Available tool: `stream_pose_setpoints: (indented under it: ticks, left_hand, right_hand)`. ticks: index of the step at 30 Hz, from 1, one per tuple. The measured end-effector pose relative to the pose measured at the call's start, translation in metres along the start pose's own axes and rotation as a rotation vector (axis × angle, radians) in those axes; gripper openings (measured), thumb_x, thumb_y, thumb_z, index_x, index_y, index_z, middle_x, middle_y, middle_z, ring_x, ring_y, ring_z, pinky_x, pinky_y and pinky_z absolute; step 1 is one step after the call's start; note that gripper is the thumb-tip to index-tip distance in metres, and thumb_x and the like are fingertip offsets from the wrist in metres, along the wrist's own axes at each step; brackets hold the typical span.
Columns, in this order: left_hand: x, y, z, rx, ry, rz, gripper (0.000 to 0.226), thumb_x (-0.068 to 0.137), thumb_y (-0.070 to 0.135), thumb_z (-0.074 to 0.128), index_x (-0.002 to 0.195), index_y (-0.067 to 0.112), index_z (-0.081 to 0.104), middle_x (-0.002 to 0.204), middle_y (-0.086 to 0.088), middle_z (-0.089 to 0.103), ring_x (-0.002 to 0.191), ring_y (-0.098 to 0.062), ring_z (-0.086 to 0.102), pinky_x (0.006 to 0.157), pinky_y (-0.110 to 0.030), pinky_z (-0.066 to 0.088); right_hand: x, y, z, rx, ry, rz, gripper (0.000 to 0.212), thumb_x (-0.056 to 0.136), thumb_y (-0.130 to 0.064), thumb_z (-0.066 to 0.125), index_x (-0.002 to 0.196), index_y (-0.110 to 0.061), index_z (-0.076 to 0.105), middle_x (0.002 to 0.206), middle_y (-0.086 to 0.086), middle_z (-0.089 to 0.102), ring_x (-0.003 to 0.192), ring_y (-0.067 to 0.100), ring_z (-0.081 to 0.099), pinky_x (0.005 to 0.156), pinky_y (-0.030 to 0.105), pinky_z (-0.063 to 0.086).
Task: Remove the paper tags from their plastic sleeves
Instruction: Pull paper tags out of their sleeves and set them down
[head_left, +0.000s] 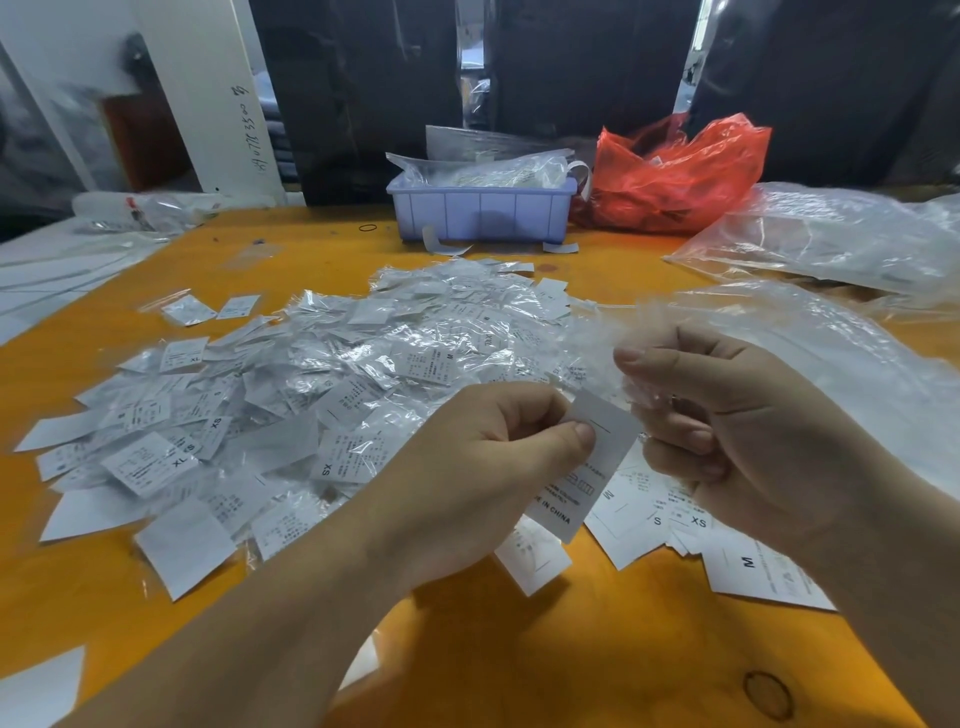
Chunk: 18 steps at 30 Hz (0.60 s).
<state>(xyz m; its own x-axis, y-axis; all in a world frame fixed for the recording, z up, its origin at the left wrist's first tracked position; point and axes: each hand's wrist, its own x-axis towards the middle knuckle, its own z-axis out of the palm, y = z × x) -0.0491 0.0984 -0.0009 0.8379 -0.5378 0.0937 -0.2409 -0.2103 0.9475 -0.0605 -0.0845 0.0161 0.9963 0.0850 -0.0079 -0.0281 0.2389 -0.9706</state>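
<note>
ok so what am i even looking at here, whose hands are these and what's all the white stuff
This is one picture from a camera worn on a person's head, looking down at their own two bare hands; there is no machine. The left hand pinches a paper tag that is out of its wrapper. The right hand holds a crumpled clear plastic sleeve. On the orange table lies a big heap of tags still in sleeves, and a smaller pile of bare tags sits under the hands. Behind are a pale blue bin and a red plastic bag.
</note>
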Motion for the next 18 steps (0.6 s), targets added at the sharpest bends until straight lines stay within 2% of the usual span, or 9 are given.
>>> stream_pose_setpoints:
  ticks: [4, 7, 10, 15, 18]
  left_hand:
    - [0.0006, 0.0006, 0.0002, 0.014, -0.018, -0.023, 0.025, 0.084, 0.04, 0.055, 0.079, 0.02, 0.069, 0.062, 0.016, 0.06, 0.058, -0.001, 0.055, 0.055, -0.011, 0.039]
    - [0.0003, 0.0004, 0.0006, 0.031, -0.025, -0.04, 0.026, 0.082, 0.041, 0.055, 0.082, 0.021, 0.07, 0.065, 0.015, 0.061, 0.061, -0.002, 0.055, 0.057, -0.014, 0.039]
    - [-0.0004, 0.0008, 0.0006, 0.035, -0.033, -0.045, 0.026, 0.082, 0.041, 0.055, 0.084, 0.021, 0.071, 0.067, 0.013, 0.061, 0.062, -0.003, 0.056, 0.06, -0.017, 0.039]
    - [-0.0006, 0.0013, 0.0009, 0.037, -0.049, -0.046, 0.028, 0.083, 0.04, 0.055, 0.087, 0.018, 0.071, 0.071, 0.008, 0.063, 0.064, -0.007, 0.056, 0.064, -0.026, 0.04]
    - [-0.001, 0.0016, 0.0009, 0.044, -0.057, -0.054, 0.028, 0.083, 0.041, 0.055, 0.086, 0.019, 0.071, 0.072, 0.006, 0.064, 0.064, -0.007, 0.056, 0.063, -0.026, 0.04]
  right_hand:
    - [-0.0008, 0.0009, -0.0002, -0.011, -0.024, -0.007, 0.016, 0.061, -0.025, 0.074, 0.065, -0.014, 0.063, 0.061, 0.004, 0.052, 0.037, 0.006, 0.024, 0.034, 0.016, 0.02]
    - [-0.0016, 0.0008, 0.0001, -0.035, -0.029, 0.0, 0.019, 0.064, -0.021, 0.073, 0.074, -0.009, 0.062, 0.062, 0.003, 0.062, 0.037, 0.006, 0.025, 0.033, 0.016, 0.023]
    - [-0.0014, 0.0009, 0.0003, -0.029, 0.005, -0.001, 0.015, 0.063, -0.014, 0.073, 0.076, -0.013, 0.065, 0.067, 0.008, 0.065, 0.038, 0.007, 0.023, 0.033, 0.016, 0.023]
    - [-0.0015, 0.0022, 0.0004, -0.033, 0.032, -0.002, 0.041, 0.055, -0.012, 0.076, 0.095, -0.012, 0.069, 0.073, 0.011, 0.068, 0.038, 0.007, 0.023, 0.032, 0.017, 0.025]
    - [-0.0011, 0.0023, 0.0017, -0.038, 0.041, -0.031, 0.026, 0.059, -0.01, 0.076, 0.084, -0.013, 0.069, 0.07, 0.01, 0.066, 0.039, 0.008, 0.022, 0.033, 0.016, 0.026]
